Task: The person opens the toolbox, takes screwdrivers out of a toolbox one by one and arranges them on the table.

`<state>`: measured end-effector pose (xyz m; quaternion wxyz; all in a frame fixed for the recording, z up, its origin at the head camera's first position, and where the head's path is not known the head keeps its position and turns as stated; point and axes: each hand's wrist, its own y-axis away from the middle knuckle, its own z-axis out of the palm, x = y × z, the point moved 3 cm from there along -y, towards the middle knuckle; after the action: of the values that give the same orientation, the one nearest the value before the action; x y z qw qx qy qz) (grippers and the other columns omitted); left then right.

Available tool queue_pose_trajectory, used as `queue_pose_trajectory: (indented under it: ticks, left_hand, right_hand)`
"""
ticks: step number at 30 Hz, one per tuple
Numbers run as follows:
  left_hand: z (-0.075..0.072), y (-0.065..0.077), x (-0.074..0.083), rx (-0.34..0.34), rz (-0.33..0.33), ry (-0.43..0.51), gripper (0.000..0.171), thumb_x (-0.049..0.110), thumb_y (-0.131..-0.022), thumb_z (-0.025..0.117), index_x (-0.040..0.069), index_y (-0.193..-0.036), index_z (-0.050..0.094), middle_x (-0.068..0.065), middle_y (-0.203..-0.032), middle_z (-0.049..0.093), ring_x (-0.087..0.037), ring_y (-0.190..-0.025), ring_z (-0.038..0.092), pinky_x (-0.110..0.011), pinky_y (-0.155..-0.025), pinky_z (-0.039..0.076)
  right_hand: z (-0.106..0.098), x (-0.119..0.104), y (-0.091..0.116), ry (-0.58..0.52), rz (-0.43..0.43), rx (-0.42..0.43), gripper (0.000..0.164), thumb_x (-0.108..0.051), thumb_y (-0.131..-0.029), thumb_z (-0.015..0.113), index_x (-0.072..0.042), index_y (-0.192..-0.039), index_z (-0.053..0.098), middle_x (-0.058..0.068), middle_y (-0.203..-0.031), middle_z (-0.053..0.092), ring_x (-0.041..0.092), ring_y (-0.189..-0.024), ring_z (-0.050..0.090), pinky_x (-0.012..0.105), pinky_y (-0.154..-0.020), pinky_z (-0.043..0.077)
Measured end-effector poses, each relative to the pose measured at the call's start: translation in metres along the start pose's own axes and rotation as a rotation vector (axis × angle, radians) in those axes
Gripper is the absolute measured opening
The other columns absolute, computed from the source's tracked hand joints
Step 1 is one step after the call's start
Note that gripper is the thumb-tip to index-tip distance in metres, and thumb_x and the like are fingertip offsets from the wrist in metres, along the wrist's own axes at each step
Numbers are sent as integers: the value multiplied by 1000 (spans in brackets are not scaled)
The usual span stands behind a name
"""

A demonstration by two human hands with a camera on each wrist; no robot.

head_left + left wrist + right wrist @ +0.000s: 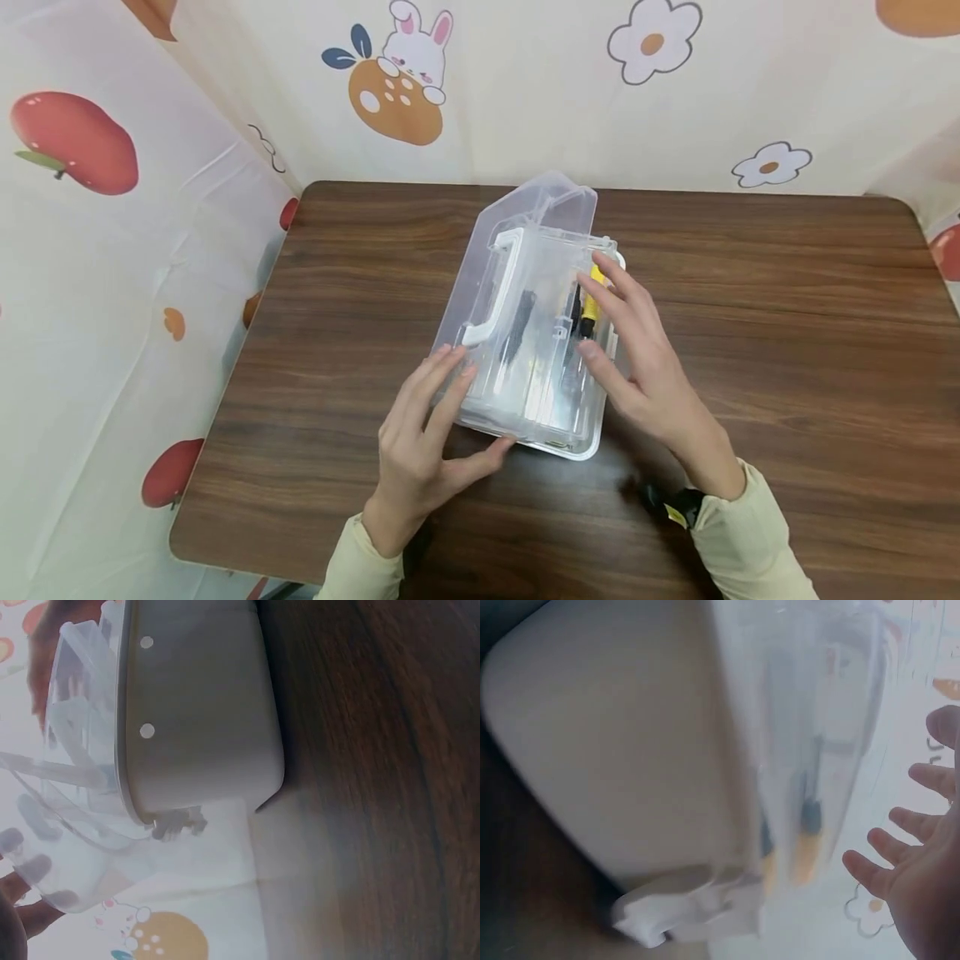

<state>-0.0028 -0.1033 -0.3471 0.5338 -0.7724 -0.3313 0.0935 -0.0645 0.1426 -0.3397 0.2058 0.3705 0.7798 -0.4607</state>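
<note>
A white storage box [567,453] with a clear compartmented top stands in the middle of the table. Its left clear flap [472,262] is raised and leans outward beside the white carrying handle [504,287]. My left hand [420,446] touches the flap's near end with extended fingertips, seen through the plastic in the left wrist view; the thumb lies by the box's front edge. Spread over the right compartment is my right hand [651,367], holding nothing. Beneath it lies a yellow-handled tool [589,313], probably a screwdriver, with a slim black item alongside. A dark object [519,321] shows blurred inside.
The brown wooden table [810,350] extends to both sides of the box. A patterned cloth [525,92] hangs behind its far edge and along the left. A white latch [697,904] sticks out from the box's side.
</note>
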Motion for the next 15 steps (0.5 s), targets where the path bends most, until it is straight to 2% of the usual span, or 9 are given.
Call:
queue_pose_trajectory:
  ticks: [2,6,10,15]
  left_hand:
    - [-2,2,-3,25,-19,19,64,40,-89,78,-13,-121,67,-32,-118,70,-46,-110,70,-44,-104,59]
    - [-6,6,-12,77,-87,67,68,38,-88,78,-19,-122,62,-35,-119,68,-44,-113,70,-38,-107,57]
    - [-9,11,-19,109,-156,98,72,40,-90,76,-21,-123,59,-36,-119,67,-41,-113,70,-32,-108,55]
    - [-12,19,-27,166,-271,148,79,45,-90,76,-23,-125,56,-37,-119,65,-33,-114,69,-25,-101,58]
  right_hand:
    - [-1,6,7,-8,36,21,52,-20,-103,58,-1,-151,51,16,-167,37,36,-154,34,32,-128,26]
    - [-3,18,20,4,129,78,56,3,-91,62,-3,-147,57,15,-164,43,34,-152,38,28,-127,27]
    - [-3,30,31,21,257,100,56,8,-92,64,-6,-146,58,16,-161,45,32,-150,40,21,-122,29]
    - [4,44,43,-1,410,63,59,5,-95,64,-9,-151,51,13,-163,41,28,-144,44,13,-110,39]
